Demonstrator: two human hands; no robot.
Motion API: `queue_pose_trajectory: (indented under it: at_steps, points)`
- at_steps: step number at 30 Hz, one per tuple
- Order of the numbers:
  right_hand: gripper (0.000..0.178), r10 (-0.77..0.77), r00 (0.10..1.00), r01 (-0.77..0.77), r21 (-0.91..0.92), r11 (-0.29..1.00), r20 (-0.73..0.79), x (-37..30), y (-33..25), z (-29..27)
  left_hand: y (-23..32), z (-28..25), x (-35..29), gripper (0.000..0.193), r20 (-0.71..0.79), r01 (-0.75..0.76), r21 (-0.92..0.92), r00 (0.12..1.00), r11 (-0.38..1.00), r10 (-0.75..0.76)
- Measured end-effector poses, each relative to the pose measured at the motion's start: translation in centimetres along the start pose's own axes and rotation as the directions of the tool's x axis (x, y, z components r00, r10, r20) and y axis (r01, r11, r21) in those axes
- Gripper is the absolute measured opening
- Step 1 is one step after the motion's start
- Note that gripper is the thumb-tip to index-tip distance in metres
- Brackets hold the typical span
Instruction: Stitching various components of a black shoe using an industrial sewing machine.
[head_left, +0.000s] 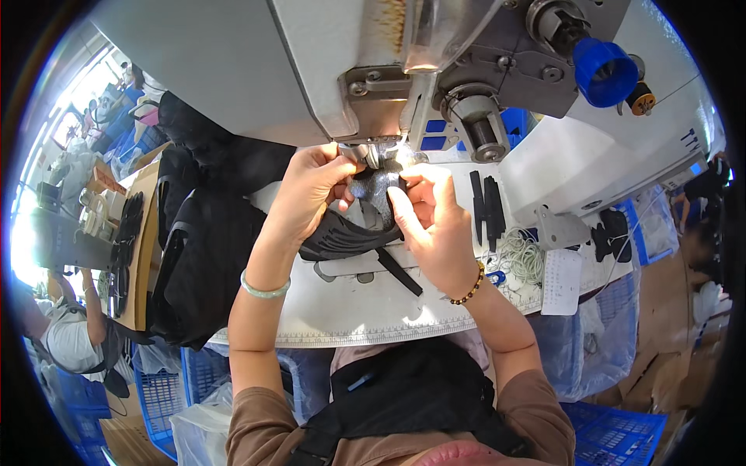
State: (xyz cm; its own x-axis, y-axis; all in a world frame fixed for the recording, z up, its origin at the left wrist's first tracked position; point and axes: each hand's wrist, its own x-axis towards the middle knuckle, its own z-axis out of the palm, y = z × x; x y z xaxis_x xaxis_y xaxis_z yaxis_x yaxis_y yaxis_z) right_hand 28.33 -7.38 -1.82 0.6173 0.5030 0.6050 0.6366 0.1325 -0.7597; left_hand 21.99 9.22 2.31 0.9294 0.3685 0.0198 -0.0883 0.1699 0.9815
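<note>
Under the lit needle area of a white sewing machine (210,62), a dark grey-black fabric piece (381,190) is pinched between both my hands. My left hand (307,190) has thumb and fingers closed on its left edge, close beside the metal presser foot (373,155). Gripping the right side is my right hand (435,217), thumb pressed toward the fingers. The rest of the piece, a curved black part (342,239), hangs toward me over the white table (311,318). Glare hides the exact spot where fabric meets needle.
Black strips (487,210) and a coil of pale cord (521,256) lie right of my right hand. One loose black strip (400,272) rests nearer me. Black fabric (206,256) is heaped at left. A blue crate (606,342) stands lower right; another person (74,334) sits far left.
</note>
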Motion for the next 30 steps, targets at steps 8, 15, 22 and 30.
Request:
queue_pose_trajectory:
  at_steps: [8, 15, 22, 30]
  points:
    - [0.03, 0.17, 0.986, -0.163, 0.278, 0.947, 0.001, 0.2, 0.0, 0.2, 0.0, 0.2, 0.3, 0.014, -0.027, -0.01, -0.079, 1.0, 0.997, 0.008]
    - [0.024, 0.1, 0.993, -0.112, 0.292, 0.95, 0.055, -0.4, 0.3, -0.1, 0.3, -0.2, 0.4, 0.012, 0.05, 0.022, -0.014, 0.999, 1.0, -0.021]
    - [0.022, 0.012, 1.0, -0.013, 0.208, 0.978, 0.007, -0.7, 0.7, 0.4, 0.1, 0.2, -0.6, 0.007, -0.124, 0.005, 0.037, 0.992, 0.999, 0.0]
    - [0.025, 0.03, 1.0, -0.031, 0.103, 0.994, 0.009, -0.7, 0.3, -0.9, -0.9, -0.6, -0.1, 0.005, -0.065, -0.008, 0.012, 0.998, 1.0, 0.009]
